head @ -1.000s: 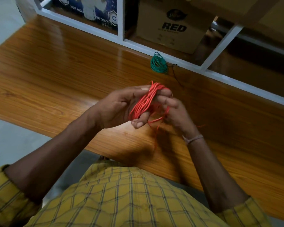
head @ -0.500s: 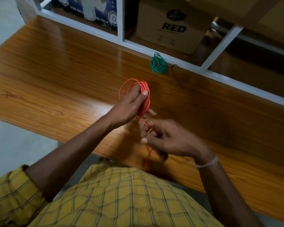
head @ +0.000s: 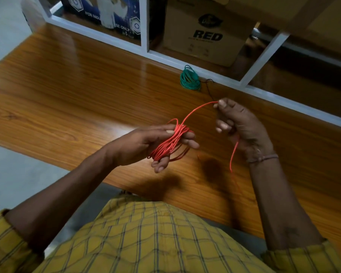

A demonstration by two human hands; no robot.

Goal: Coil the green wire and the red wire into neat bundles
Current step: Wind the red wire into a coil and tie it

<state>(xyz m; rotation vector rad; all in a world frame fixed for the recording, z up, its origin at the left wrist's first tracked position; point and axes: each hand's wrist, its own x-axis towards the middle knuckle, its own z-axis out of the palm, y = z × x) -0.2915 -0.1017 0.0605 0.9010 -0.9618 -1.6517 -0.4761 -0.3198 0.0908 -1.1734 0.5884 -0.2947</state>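
The red wire (head: 170,143) is looped several times around the fingers of my left hand (head: 146,143), held above the wooden table. One strand runs up and to the right to my right hand (head: 242,127), which pinches it between thumb and forefinger; the loose tail hangs down past that wrist. The green wire (head: 189,79) lies as a small coiled bundle on the table at the back, against the white frame, apart from both hands.
The wooden table (head: 67,91) spreads left and right under my hands. A white metal frame (head: 146,50) runs along its far edge, with a cardboard box (head: 207,30) marked RED and a blue box (head: 106,14) behind it. A thin black wire (head: 210,89) lies beside the green bundle.
My right hand rose from below the coil to the upper right, pulling a strand of red wire out taut. My left hand shifted right and lower with the coil.
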